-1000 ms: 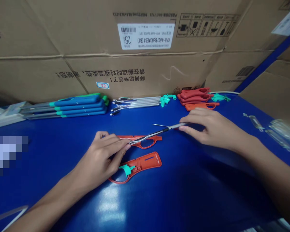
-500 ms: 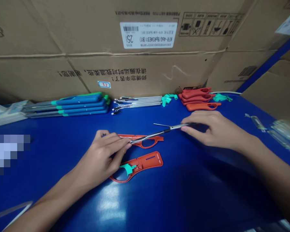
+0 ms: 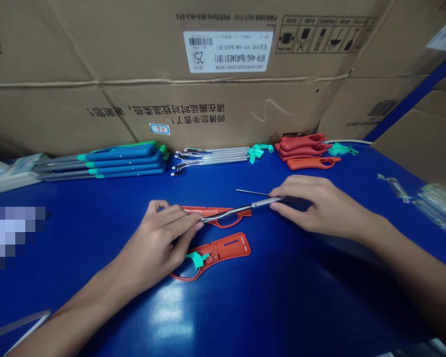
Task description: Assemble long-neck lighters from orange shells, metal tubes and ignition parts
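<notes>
L hand (image 3: 163, 230) pinches wires (image 3: 226, 212), R hand (image 3: 312, 201) pinches tube (image 3: 265, 202); pls hold both in line, w/o hard pull.

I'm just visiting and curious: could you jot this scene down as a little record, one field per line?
Left hand: pinches the wired end of a slim metal tube
Right hand: pinches the silver end; a thin rod juts out beside it
Near left hand: orange shell with a green piece; second orange shell farther back
Back row, left to right: stacked blue handles, silver tubes, reddish shells
Surface: blue table
Behind: cardboard with a white label
</notes>
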Demonstrator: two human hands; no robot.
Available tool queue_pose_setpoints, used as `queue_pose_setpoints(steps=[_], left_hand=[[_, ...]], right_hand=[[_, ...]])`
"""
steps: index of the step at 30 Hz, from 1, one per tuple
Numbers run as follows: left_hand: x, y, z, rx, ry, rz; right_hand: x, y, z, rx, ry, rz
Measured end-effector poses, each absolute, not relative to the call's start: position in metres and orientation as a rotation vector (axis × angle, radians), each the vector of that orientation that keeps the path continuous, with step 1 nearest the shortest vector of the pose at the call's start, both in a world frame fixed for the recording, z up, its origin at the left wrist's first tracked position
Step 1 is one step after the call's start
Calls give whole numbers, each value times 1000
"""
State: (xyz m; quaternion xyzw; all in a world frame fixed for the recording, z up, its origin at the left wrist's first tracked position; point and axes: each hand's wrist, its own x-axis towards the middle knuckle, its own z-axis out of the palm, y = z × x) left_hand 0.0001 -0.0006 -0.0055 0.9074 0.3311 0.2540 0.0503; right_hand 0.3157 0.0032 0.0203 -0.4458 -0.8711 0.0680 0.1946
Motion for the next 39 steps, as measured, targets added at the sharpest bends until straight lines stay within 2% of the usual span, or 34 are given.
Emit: queue_pose_setpoints(steps=[6,13,25,39], left_hand=[[0,0,-6,2784,1005,760],[2,-2,-6,2794,947,753],[14,-18,-8,2733,827,787],[11,-18,-6,2741,853,841]], right_hand=[[318,2,17,-1172,-2452,106],[309,-4,15,-1136,-2519,339],[281,-17,-11,-788,-2502,203],[287,-18,0,-862,-2438,231]])
